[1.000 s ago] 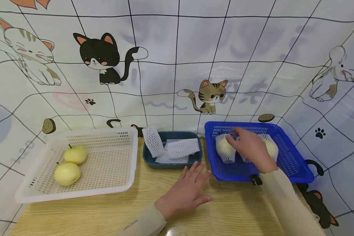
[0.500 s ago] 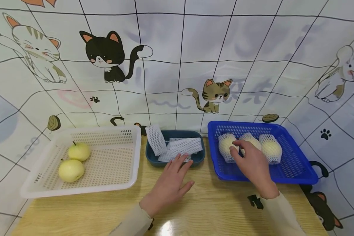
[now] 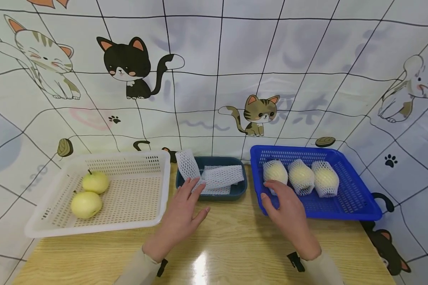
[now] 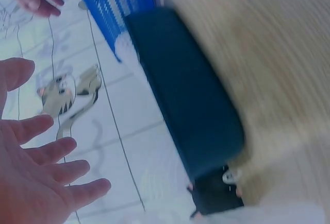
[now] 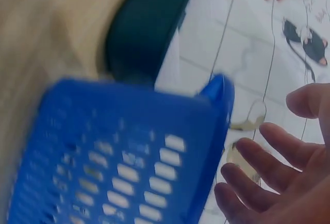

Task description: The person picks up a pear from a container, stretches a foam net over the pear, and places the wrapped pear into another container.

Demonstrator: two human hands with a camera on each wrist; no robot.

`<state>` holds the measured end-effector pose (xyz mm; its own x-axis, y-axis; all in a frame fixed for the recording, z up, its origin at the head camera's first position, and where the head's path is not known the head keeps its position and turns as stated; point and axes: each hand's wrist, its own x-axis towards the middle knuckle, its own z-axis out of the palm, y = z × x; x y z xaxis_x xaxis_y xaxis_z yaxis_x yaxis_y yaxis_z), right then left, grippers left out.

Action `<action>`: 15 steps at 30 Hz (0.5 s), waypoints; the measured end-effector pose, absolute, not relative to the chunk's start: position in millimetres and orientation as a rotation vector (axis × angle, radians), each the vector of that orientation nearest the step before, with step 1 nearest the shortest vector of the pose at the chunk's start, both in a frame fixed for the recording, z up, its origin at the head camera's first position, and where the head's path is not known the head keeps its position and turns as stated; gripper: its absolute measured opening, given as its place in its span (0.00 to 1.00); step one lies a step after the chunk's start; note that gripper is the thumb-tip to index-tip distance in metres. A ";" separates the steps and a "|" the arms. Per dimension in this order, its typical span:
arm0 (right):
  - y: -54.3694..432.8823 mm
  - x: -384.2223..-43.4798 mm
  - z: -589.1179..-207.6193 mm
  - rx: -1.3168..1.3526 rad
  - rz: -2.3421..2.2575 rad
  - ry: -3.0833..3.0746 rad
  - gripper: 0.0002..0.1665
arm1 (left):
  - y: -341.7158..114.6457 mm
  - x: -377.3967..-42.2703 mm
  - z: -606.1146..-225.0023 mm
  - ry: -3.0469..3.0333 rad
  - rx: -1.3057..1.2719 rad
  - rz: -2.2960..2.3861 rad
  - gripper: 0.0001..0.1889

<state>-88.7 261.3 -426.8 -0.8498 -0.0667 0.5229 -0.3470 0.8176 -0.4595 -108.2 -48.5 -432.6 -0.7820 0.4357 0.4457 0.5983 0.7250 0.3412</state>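
Table (image 3: 235, 249) with pale wood grain runs across the foreground, a bright patch of glare near its front edge. Behind it and to both sides stands a white backdrop (image 3: 196, 95), printed with wavering black grid lines, cartoon cats and paw prints.

On the left lies a white plastic basket (image 3: 132, 202), rectangular, its walls and floor pierced by small slots. In its left half sit two round, smooth, yellow-green fruits (image 3: 86, 206), side by side, stems showing. In the middle is a dark green tray (image 3: 240, 192), oblong with rounded corners, holding white foam nets (image 3: 222, 177) of open diamond mesh; one net (image 3: 187, 164) leans up over the tray's left end. On the right is a blue slotted basket (image 3: 353, 208) with three net-wrapped fruits (image 3: 301, 177) in a row along its back half.

Beige sleeves (image 3: 322, 271) reach in from below. The left hand (image 3: 180, 217) has its fingers extended and thumb apart, gripping nothing; its fingertips overlap the leaning net and the tray's near left corner, though contact cannot be told. The right hand (image 3: 289, 211), fingers relaxed and likewise free, is over the blue basket's near left corner, just in front of the leftmost wrapped fruit.
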 end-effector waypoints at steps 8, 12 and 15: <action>229.2 -84.9 -444.4 0.476 0.691 -2.472 0.22 | -87.8 -110.8 -423.6 -2.590 -0.694 -0.654 0.34; 208.5 -83.4 -451.4 0.560 0.668 -2.509 0.23 | -108.6 -114.2 -419.2 -2.566 -0.653 -0.656 0.34; 192.0 -81.8 -456.1 0.658 0.654 -2.506 0.23 | -122.8 -115.3 -415.1 -2.565 -0.624 -0.659 0.34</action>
<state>-81.8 192.0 -456.1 -0.7772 -0.3262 0.5381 -0.5475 0.7721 -0.3226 -115.3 -122.8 -415.1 -0.8121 0.3147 0.4914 0.5126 0.7871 0.3431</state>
